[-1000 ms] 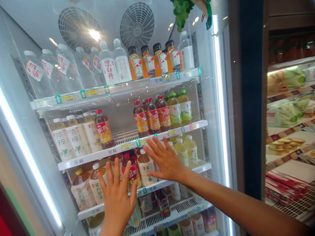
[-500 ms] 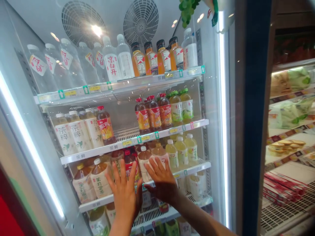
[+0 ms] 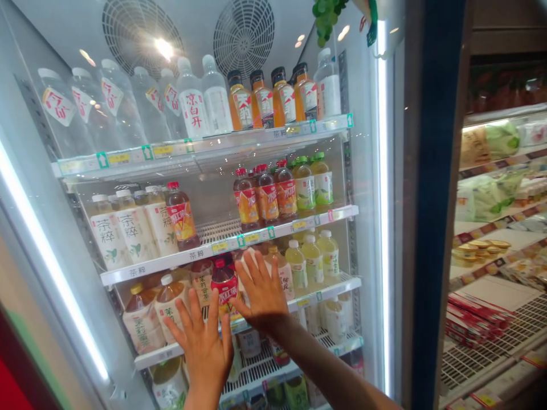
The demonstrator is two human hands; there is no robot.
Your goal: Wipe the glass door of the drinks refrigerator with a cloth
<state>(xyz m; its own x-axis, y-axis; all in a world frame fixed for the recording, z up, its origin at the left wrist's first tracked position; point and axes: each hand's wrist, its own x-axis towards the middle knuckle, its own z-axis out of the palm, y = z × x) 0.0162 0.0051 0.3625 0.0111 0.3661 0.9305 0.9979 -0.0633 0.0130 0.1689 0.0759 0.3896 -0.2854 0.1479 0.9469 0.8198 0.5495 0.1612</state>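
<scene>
While our left hand (image 3: 205, 348) and right hand (image 3: 261, 293) lay flat on the glass door (image 3: 205, 199), flanking the red-labelled bottle (image 3: 224, 285), both grips were spread wide and empty; the pane seemed stiff and slick, offering palms only.

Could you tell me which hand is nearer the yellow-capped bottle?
Left. The left hand is just right of the yellow-capped bottle; the right hand is farther right and higher.

The top-shelf water bottle (image 3: 191, 108) reads 凉白开. A white-labelled bottle (image 3: 105, 236) and the shelf strip (image 3: 137, 271) below it read 茶粹, and a red-capped bottle (image 3: 225, 285) reads 冰红茶.
</scene>
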